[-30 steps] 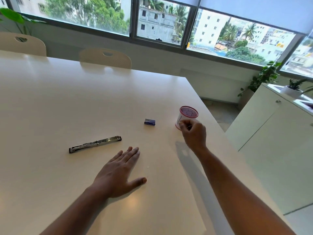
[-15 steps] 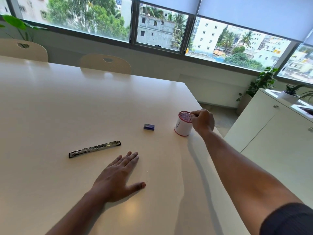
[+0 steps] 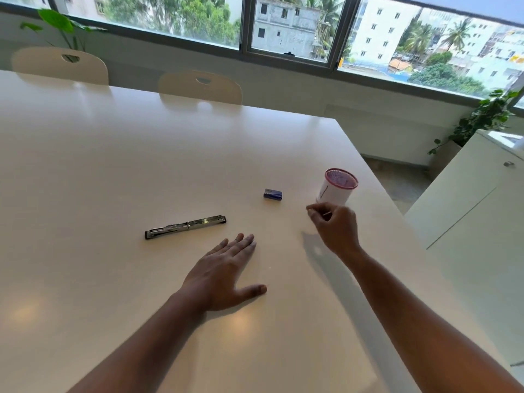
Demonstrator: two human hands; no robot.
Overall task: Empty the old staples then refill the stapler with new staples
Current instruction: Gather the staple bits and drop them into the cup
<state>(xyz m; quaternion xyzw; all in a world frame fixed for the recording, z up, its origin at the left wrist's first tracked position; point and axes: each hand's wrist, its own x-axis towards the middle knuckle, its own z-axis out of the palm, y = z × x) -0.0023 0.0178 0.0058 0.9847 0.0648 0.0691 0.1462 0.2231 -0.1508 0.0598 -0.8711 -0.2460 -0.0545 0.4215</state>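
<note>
Head view showed the stapler lying open on the table, untouched; left hand flat, fingers straight; right hand curled near the cup, contents unclear; staple box unopened, so refilling seemingly remained.

Bright daylight from windows; soft glare patches on bench; faint shadow beside right arm; wide-angle bowing at edges; slight blur.

No text, label, brand or number is showing clearly enough to read. The white cup just beyond the right hand is carrying dark marks, too blurred to make out.
</note>
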